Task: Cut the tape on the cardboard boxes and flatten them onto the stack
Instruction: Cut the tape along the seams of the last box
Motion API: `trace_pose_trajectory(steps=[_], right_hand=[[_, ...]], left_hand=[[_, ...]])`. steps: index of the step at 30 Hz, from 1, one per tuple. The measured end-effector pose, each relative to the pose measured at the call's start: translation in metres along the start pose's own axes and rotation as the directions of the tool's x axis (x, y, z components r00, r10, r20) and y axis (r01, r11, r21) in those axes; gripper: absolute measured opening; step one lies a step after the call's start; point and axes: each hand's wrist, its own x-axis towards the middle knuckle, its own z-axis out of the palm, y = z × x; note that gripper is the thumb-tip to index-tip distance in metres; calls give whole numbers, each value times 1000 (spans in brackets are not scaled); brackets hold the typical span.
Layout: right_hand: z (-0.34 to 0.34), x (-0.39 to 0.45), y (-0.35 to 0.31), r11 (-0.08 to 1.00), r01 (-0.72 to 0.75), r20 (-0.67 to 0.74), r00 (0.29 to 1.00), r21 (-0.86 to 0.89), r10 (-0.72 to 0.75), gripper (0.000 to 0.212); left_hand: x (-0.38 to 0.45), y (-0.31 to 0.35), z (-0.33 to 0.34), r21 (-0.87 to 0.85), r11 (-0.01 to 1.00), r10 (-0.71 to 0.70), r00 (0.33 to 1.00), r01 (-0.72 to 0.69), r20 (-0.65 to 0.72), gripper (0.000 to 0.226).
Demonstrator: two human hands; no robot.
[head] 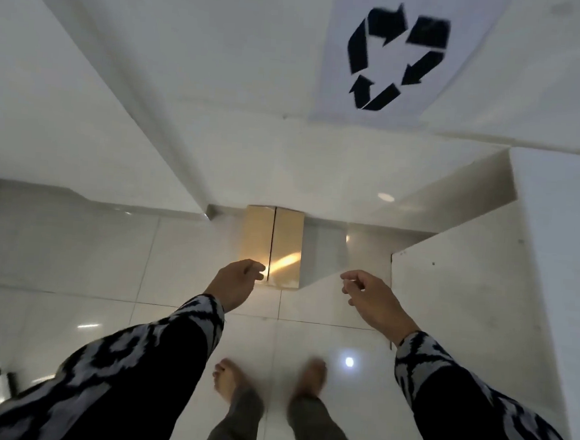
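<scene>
lying just beyond both empty hands — left hand [235, 282], right hand [372, 296] — cardboard box [271, 244].

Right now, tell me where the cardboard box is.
The cardboard box lies on the floor against the wall base, centre of the head view, just beyond the left hand.

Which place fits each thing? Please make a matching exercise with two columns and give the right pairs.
Things:
1. cardboard box
2. recycling sign
3. left hand
4. right hand

Places:
A. on the white wall, upper right
B. open, in front of the box's near left corner
C. on the floor tiles, against the wall
D. open, to the right of the box, apart from it

Pairs: 1-C, 2-A, 3-B, 4-D
</scene>
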Motion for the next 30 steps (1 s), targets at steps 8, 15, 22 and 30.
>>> trace_pose_trajectory(steps=[8,15,22,30], right_hand=[[119,202,80,982,-184,88,980,37,180,18],[233,374,177,943,-281,87,959,179,269,67],[283,425,198,915,-158,39,987,371,155,85],[222,304,129,947,-213,-145,957,241,252,67]], left_hand=[[172,-152,41,146,980,-135,990,139,-35,37],[337,-276,92,17,961,-269,947,276,-176,67],[406,-308,103,-333,932,-175,982,141,-72,94],[285,-211,91,-215,954,-255,940,206,-229,85]])
